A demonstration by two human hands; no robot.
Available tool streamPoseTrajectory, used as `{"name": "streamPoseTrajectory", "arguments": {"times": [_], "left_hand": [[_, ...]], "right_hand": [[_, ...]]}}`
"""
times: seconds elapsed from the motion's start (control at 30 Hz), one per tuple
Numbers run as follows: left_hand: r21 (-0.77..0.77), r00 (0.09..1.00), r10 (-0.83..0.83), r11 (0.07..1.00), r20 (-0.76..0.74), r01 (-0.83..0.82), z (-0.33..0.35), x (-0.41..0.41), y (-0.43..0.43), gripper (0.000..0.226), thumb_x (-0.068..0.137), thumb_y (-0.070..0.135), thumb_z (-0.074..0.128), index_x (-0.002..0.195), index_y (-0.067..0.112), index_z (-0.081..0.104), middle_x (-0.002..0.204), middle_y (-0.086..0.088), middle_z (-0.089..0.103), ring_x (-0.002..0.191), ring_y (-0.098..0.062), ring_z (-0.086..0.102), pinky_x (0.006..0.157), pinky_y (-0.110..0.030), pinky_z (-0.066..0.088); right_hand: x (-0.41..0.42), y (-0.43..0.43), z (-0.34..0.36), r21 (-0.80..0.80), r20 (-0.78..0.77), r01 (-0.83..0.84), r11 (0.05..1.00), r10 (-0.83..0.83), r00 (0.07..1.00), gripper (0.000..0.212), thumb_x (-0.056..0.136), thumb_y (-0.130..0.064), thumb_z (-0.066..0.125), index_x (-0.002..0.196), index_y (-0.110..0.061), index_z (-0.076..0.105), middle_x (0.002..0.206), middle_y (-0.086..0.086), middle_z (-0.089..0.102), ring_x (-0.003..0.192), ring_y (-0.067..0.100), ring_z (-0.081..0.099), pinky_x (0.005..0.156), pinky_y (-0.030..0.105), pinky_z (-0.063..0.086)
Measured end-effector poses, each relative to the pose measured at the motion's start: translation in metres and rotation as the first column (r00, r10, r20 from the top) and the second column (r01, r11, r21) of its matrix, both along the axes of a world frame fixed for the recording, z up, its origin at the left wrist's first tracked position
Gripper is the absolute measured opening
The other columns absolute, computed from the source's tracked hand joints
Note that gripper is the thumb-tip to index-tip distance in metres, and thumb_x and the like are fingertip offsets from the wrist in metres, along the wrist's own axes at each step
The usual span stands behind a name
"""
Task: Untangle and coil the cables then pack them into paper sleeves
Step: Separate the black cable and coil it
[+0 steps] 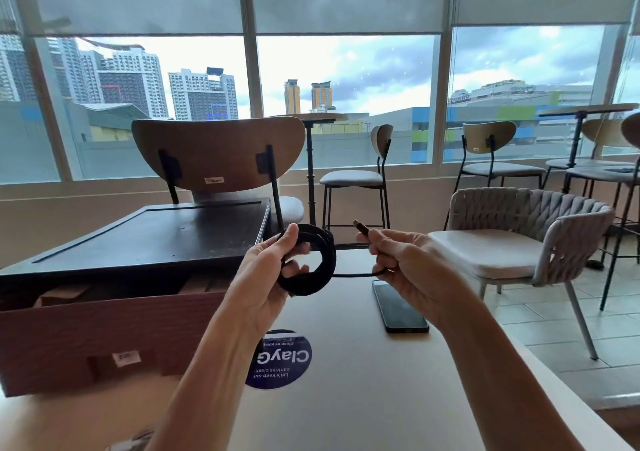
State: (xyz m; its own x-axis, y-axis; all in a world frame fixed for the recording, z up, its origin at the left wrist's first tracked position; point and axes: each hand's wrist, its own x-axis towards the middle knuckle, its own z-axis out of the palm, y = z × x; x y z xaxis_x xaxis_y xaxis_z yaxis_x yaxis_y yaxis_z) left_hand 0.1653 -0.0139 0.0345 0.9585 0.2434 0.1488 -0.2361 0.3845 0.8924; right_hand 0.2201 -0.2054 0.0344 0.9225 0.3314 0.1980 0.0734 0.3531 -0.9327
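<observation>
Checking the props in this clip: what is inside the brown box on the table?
Through the gap under the black tray lying on top, the brown box shows a few tan paper or cardboard pieces. The tray covers everything else inside.

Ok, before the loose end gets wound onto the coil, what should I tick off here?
1. The left hand grips the coil: ok.
2. The right hand pinches the plug end: ok.
3. The stretch between the hands is free of knots: ok, one short straight run.
4. The phone is clear of the cable: ok, it lies flat on the table.
5. A paper sleeve is ready: cannot tell; brown shapes in the box are unclear.
</observation>
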Motion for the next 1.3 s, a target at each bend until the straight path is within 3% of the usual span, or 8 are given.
{"name": "streamPoseTrajectory", "arguments": {"times": [0.2,0.3,0.43,0.53,0.67,0.9,1.07,1.3], "left_hand": [[0.223,0.99,-0.126,0.965,-0.064,0.137,0.004,-0.009,-0.008,0.023,0.092,0.026,0.065,0.1,0.007,0.073,0.089,-0.012,0.073,0.047,-0.012,0.044,0.074,-0.033,0.046],[0.405,0.972,-0.196,0.884,-0.131,0.232,0.001,-0.011,-0.007,0.031,0.081,0.041,0.07,0.091,0.012,0.077,0.078,-0.005,0.068,0.052,-0.011,0.048,0.083,-0.04,0.045],[0.547,0.979,-0.135,0.813,-0.156,0.199,-0.004,-0.006,-0.009,0.034,0.093,0.044,0.06,0.088,0.013,0.073,0.062,0.005,0.051,0.053,-0.008,0.043,0.081,-0.037,0.04],[0.559,0.982,-0.137,0.808,-0.13,0.187,-0.002,-0.004,-0.008,0.036,0.1,0.039,0.05,0.092,0.007,0.065,0.059,0.005,0.039,0.053,-0.009,0.035,0.069,-0.027,0.035],[0.586,0.978,-0.186,0.784,-0.093,0.205,-0.003,-0.004,-0.009,0.039,0.104,0.035,0.043,0.094,0.003,0.061,0.058,0.005,0.029,0.05,-0.008,0.027,0.055,-0.019,0.034],[0.566,0.992,-0.123,0.816,-0.028,0.117,-0.005,-0.001,-0.015,0.025,0.105,0.033,0.044,0.091,0.013,0.049,0.061,0.004,0.046,0.044,-0.002,0.041,0.059,-0.023,0.042],[0.505,0.996,-0.03,0.863,0.086,-0.018,-0.009,0.004,-0.017,0.023,0.105,0.028,0.047,0.092,0.011,0.054,0.069,-0.001,0.051,0.05,-0.006,0.041,0.062,-0.029,0.044],[0.309,0.996,0.053,0.948,0.066,-0.071,-0.01,0.008,-0.017,0.016,0.103,0.028,0.052,0.099,0.012,0.056,0.073,-0.001,0.057,0.063,-0.012,0.05,0.063,-0.029,0.045]], "right_hand": [[0.001,-0.004,0.003,0.137,-0.009,0.103,0.985,-0.103,0.995,0.014,0.095,-0.004,0.061,0.098,0.005,0.07,0.068,0.006,0.059,0.046,0.004,0.037,0.043,0.015,0.036],[0.0,-0.007,0.005,0.143,0.021,0.158,0.977,-0.163,0.986,0.006,0.094,-0.004,0.064,0.093,0.0,0.068,0.073,0.012,0.064,0.044,0.004,0.036,0.042,0.015,0.034],[-0.001,-0.006,0.007,0.176,0.054,0.209,0.962,-0.221,0.974,0.003,0.092,-0.004,0.065,0.091,-0.001,0.064,0.077,0.016,0.066,0.044,0.004,0.036,0.042,0.016,0.035],[-0.001,-0.008,0.006,0.169,0.083,0.245,0.955,-0.261,0.962,0.008,0.091,-0.002,0.066,0.085,-0.004,0.061,0.078,0.018,0.066,0.046,0.005,0.04,0.044,0.017,0.038],[0.004,-0.006,-0.004,-0.095,0.237,0.298,0.95,-0.269,0.934,0.011,0.089,-0.007,0.071,0.081,-0.004,0.065,0.077,0.012,0.072,0.051,0.007,0.046,0.049,0.021,0.041],[0.002,-0.006,-0.009,-0.397,0.26,0.181,0.9,-0.078,0.962,0.009,0.09,-0.017,0.071,0.085,-0.009,0.073,0.084,0.011,0.075,0.071,0.012,0.064,0.068,0.027,0.053],[-0.003,0.004,-0.008,-0.366,0.131,-0.061,0.929,0.117,0.985,0.026,0.103,-0.02,0.051,0.104,-0.001,0.069,0.097,0.02,0.072,0.088,0.026,0.069,0.095,0.048,0.055],[-0.01,0.009,-0.003,-0.226,0.084,-0.237,0.945,0.261,0.962,0.038,0.095,-0.03,0.061,0.115,0.002,0.068,0.1,0.019,0.071,0.087,0.022,0.07,0.085,0.037,0.056]]}}
